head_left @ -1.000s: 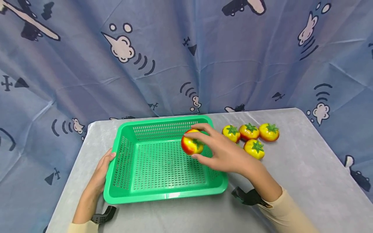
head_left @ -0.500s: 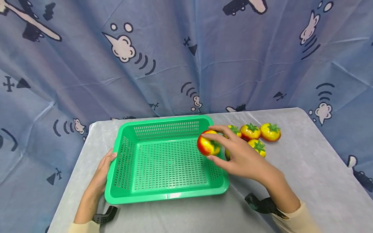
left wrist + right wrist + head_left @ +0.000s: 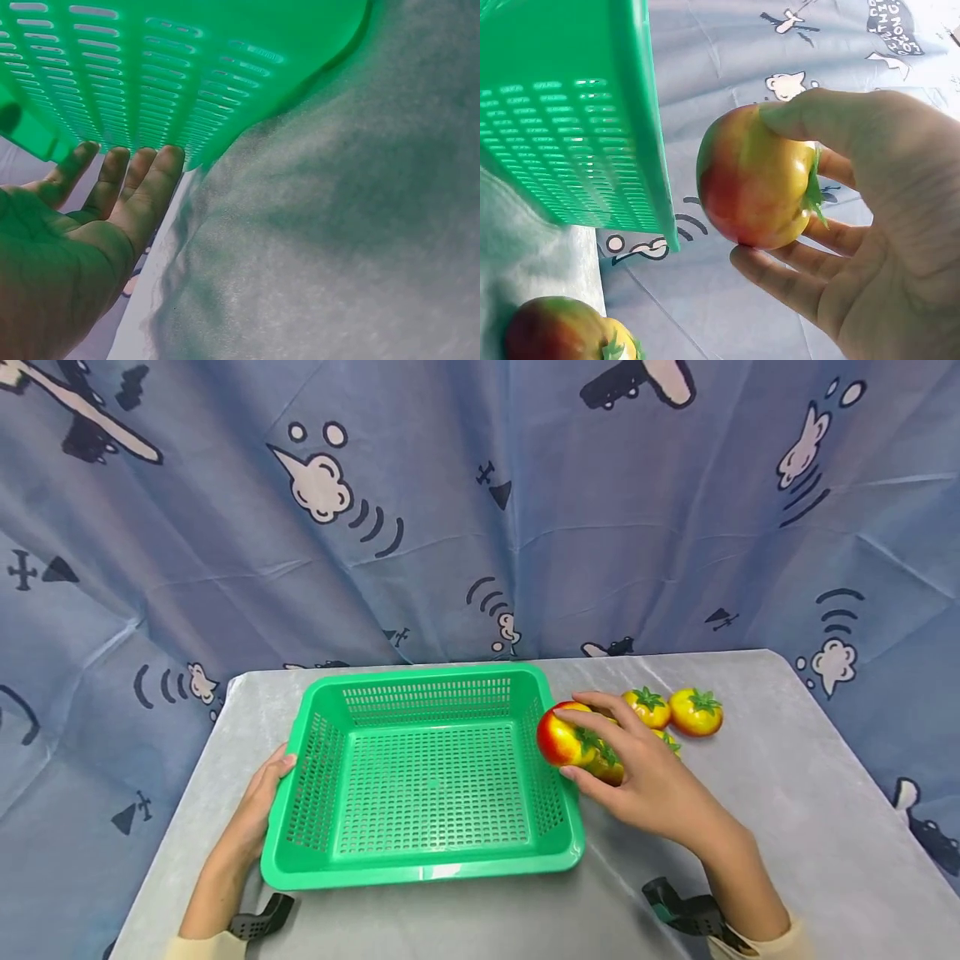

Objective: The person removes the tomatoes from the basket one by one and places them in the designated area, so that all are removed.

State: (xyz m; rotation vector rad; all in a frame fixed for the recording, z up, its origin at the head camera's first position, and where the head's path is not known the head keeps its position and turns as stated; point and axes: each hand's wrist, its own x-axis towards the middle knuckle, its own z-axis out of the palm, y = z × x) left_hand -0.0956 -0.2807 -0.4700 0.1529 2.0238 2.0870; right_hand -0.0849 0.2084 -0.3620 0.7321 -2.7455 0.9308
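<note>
My right hand pinches a glossy red-and-yellow tomato with a green leafy top, thumb on one side and fingertips on the other. It is just past the right rim of a green slotted basket. In the right wrist view the held tomato is beside the basket wall, its leaves toward my palm. My left hand holds the basket's left side, thumb at the rim. In the left wrist view its fingers touch the outer wall.
Several more tomatoes sit on the grey-covered table right of the basket, one tomato farthest right; my right hand partly hides others. A blue patterned curtain hangs behind the table's back edge. Black bands circle both wrists.
My right hand has moved right with the tomato, from over the basket's inside to past its right rim. My left hand stays on the basket's left side.
</note>
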